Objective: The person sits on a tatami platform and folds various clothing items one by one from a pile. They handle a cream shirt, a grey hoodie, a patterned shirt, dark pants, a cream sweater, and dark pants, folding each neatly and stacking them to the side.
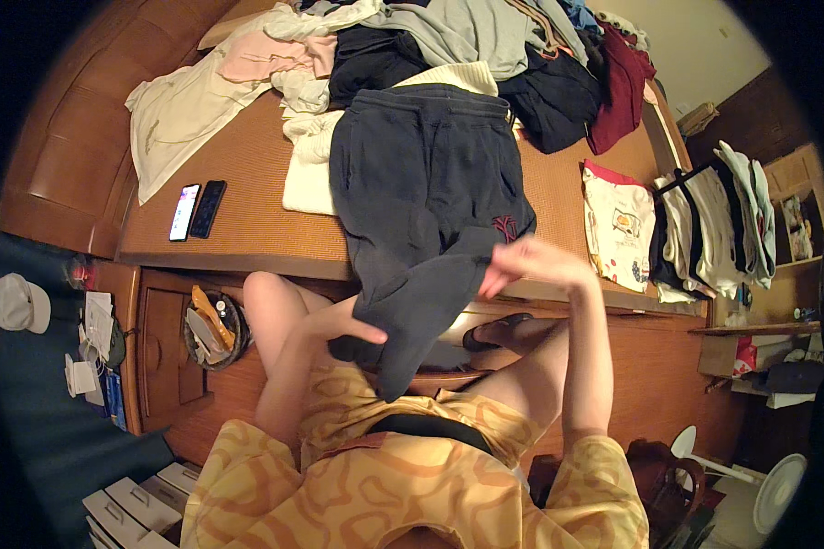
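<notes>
Dark navy sweatpants (398,165) lie spread over the edge of the woven-mat bed, waistband away from me. A dark red embroidered emblem (504,229) shows on one leg. The lower leg part (426,295) hangs past the edge above my lap, raised and crossed diagonally. My left hand (350,326) grips this leg cloth, thumb on top and the other fingers partly hidden behind it. Slightly blurred, my right hand (529,264) pinches the raised cloth edge just below the emblem. Under the sweatpants lies a cream knit garment (309,171).
A heap of clothes (453,34) covers the far side of the bed mat (247,178). Two phones (196,209) lie at left. At right are a folded printed garment (619,223) and a row of folded clothes (711,226). A basket (237,346) stands below left.
</notes>
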`<act>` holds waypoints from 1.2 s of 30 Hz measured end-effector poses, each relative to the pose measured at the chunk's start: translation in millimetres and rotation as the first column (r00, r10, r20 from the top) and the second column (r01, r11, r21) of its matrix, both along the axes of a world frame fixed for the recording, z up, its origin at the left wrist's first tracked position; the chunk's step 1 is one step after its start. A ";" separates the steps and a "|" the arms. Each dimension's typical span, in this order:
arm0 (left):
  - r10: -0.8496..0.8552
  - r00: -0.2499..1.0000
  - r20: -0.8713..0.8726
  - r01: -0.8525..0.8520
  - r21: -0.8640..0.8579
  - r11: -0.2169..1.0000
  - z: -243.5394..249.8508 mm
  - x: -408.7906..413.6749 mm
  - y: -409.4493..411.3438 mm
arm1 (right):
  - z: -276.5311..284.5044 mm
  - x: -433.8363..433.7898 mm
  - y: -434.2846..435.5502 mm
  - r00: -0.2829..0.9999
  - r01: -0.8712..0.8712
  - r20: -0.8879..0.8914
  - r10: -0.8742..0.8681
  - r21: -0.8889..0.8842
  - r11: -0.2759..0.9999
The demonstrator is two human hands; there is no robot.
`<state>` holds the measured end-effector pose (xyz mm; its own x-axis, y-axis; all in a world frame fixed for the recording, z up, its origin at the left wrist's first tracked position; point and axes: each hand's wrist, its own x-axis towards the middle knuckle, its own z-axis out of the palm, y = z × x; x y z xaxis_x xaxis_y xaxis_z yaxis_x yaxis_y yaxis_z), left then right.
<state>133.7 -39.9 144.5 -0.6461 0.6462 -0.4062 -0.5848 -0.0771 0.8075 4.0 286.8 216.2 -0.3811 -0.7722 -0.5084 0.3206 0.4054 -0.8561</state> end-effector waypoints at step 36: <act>-0.170 0.982 -0.085 0.068 -0.679 0.731 168.0 -69.2 -195.9 | -11.5 -198.8 65.4 0.694 0.639 -0.460 -0.553 0.042 0.768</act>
